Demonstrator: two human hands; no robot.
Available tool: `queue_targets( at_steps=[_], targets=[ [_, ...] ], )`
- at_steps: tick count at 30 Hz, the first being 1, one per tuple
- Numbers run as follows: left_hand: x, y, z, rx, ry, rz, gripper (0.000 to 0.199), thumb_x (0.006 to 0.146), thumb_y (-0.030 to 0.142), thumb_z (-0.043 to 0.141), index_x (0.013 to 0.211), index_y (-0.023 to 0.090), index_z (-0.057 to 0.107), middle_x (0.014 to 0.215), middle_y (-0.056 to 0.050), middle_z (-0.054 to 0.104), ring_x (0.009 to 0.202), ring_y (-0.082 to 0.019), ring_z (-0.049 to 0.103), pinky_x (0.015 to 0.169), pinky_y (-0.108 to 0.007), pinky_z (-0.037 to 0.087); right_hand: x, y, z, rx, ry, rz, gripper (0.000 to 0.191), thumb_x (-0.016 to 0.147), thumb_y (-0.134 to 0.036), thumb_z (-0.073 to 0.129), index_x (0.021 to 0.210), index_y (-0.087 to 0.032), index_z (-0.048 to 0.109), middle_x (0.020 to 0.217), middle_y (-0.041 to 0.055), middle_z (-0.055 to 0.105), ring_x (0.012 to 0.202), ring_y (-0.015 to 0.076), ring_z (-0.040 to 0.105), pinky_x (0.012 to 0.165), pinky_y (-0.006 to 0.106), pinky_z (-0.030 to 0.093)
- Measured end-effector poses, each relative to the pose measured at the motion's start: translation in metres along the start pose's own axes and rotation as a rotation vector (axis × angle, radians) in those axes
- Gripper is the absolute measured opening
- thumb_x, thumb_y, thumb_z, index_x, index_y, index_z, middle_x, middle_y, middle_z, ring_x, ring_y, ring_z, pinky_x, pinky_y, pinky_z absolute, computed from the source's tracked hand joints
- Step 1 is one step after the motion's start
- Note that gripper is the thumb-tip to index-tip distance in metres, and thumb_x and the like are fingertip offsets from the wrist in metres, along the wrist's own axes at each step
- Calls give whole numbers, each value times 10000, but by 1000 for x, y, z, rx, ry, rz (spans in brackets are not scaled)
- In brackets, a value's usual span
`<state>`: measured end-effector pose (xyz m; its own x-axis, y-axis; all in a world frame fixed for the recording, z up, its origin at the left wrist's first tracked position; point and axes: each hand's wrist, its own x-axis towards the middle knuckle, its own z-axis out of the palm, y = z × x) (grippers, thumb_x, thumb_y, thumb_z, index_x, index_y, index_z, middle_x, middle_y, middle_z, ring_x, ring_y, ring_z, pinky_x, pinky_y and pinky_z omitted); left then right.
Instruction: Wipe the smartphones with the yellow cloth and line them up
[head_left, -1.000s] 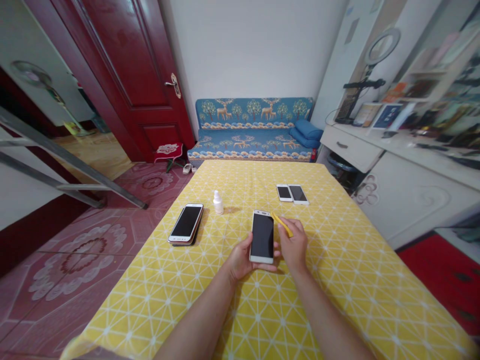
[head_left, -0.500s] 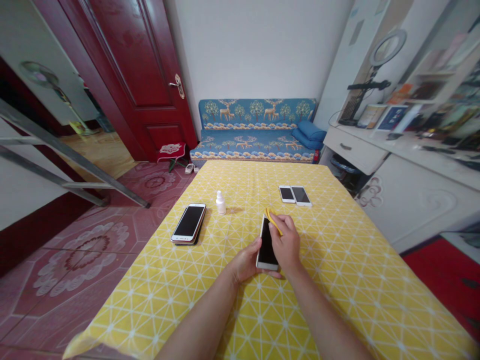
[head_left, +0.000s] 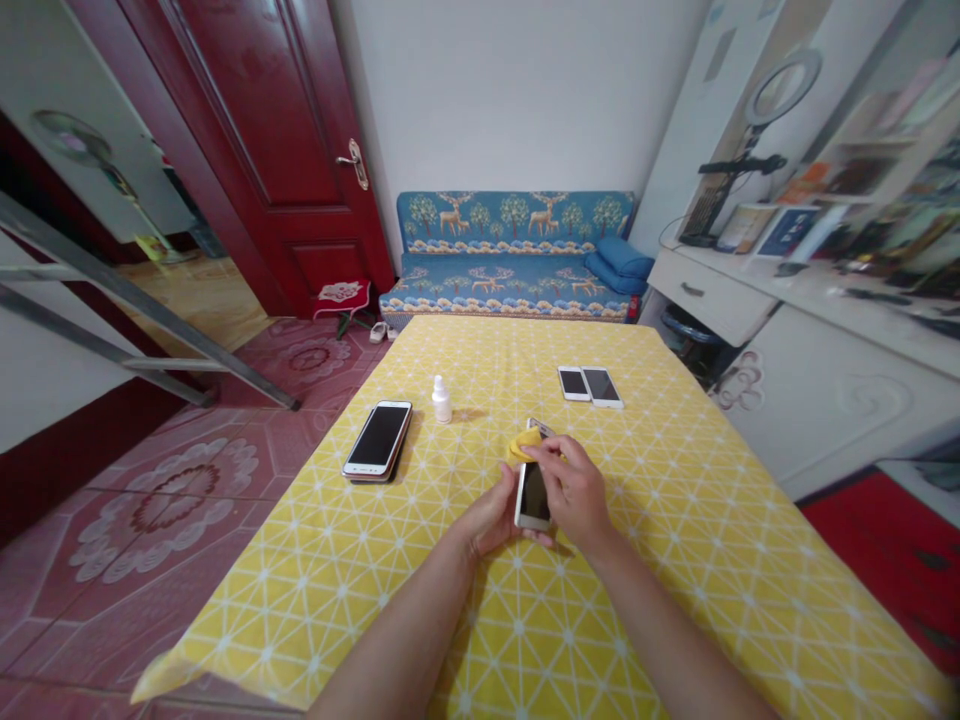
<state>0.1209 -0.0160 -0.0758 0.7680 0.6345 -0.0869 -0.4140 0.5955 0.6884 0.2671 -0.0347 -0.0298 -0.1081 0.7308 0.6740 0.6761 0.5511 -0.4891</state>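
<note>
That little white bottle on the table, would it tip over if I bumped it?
Probably: the bottle stands upright on a small base, so it looks easy to topple. Its round body would likely roll once down, and looks like light plastic.

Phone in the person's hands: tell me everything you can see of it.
The smartphone has a pale, silvery-white frame and a black, unlit screen facing up. It is held lengthwise, pointing away from the person, with its top leaning slightly right. The left hand supports its lower part. The right hand crosses above it, hiding the middle, and seems to pinch a yellow plastic pry tool at the top end.
</note>
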Motion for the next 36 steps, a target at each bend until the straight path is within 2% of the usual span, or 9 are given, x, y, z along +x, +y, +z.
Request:
queue_targets(
  at_steps=[3,6,13,15,19,23,26,32,36],
  targets=[
    [0,2,0,-15,23,-16,767,799,760,338,1219,163,571,1076,-172,667,825,-250,681,632,-381,573,-8,-4,2,18,3,-26,386,892,-95,420,1110,-268,687,932,59,571,905,187,564,772,334,485],
    [0,3,1,-36,74,-28,704,824,734,358,1195,176,573,1005,-140,682,781,-220,677,622,-346,564,-18,-8,3,51,-18,-20,364,903,-101,427,1107,-259,684,939,63,571,893,181,565,749,323,487],
    [-5,5,3,-108,181,-62,604,826,691,445,873,120,637,738,-79,658,636,-160,631,586,-267,516,-41,-22,1,111,-98,-23,365,896,-86,442,1130,-262,659,962,60,574,879,169,570,726,307,498],
    [-6,6,3,-129,197,-66,617,827,686,453,811,100,645,691,-80,650,606,-149,617,557,-237,488,-45,-26,-1,103,-118,-50,369,882,-67,451,1123,-255,659,949,58,581,880,173,568,762,331,497],
    [-6,6,4,-164,202,-67,625,865,641,446,845,62,682,729,-115,679,639,-156,629,603,-235,490,-49,-29,-3,87,-137,-135,406,846,-19,457,1107,-254,662,928,42,597,880,175,567,962,466,422],
    [-5,5,0,-214,230,-58,477,877,528,530,798,79,672,707,-91,674,604,-140,620,581,-229,490,-45,-25,-2,99,-107,-179,439,839,-15,464,1149,-265,648,948,49,599,885,183,563,876,431,448],
    [-3,3,-4,-252,162,-66,385,876,457,561,772,96,642,678,-72,655,602,-146,626,584,-247,508,-38,-21,2,112,-77,-176,447,856,-32,469,1192,-277,633,960,57,595,898,192,559,778,377,457],
    [-1,0,-7,-222,-54,-59,278,851,384,580,953,133,640,790,-77,686,680,-154,643,631,-264,531,-25,-14,8,91,-21,-139,444,874,-51,468,1233,-261,622,971,67,589,895,192,550,773,362,455],
    [-1,1,-7,-269,-53,-42,288,855,392,569,972,139,638,785,-78,688,664,-158,640,636,-283,535,-21,-13,8,77,-53,-149,424,880,-57,464,1220,-250,631,980,67,600,907,192,540,788,354,453]
  ],
)
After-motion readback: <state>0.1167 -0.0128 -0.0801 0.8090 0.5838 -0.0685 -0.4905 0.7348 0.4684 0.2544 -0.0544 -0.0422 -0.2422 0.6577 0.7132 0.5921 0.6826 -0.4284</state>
